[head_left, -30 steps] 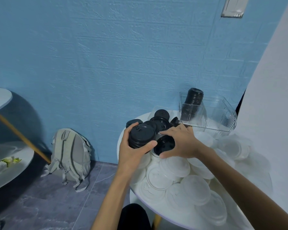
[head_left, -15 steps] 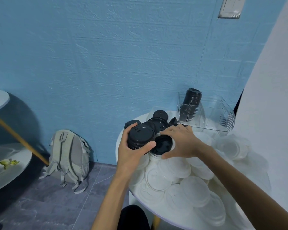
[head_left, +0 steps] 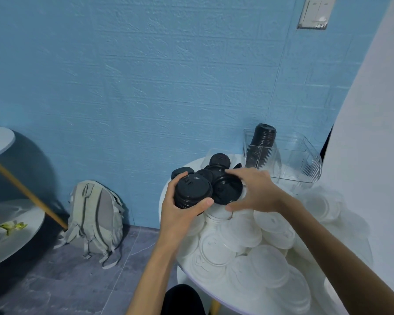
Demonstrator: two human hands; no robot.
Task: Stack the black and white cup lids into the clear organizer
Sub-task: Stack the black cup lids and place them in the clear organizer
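My left hand [head_left: 180, 214] grips a stack of black lids [head_left: 192, 192] at the left edge of the round white table [head_left: 168, 201]. Right beside that stack, my right hand [head_left: 255, 192] holds an upturned black lid [head_left: 228, 189] between fingers and thumb. More loose black lids [head_left: 218, 161] lie just behind my hands. Several white lids [head_left: 243, 233] cover the table's near side. The clear organizer [head_left: 305, 164] stands at the back right, with a tall stack of black lids [head_left: 262, 142] in its left compartment.
A grey backpack [head_left: 96, 219] leans against the blue wall on the floor to the left. A two-tier white side table [head_left: 7, 214] stands at the far left. A white wall [head_left: 373, 133] closes in on the right, close to the organizer.
My right hand has lifted the upturned black lid off the pile and tilted it toward the stack in my left hand. The left hand has stayed in place.
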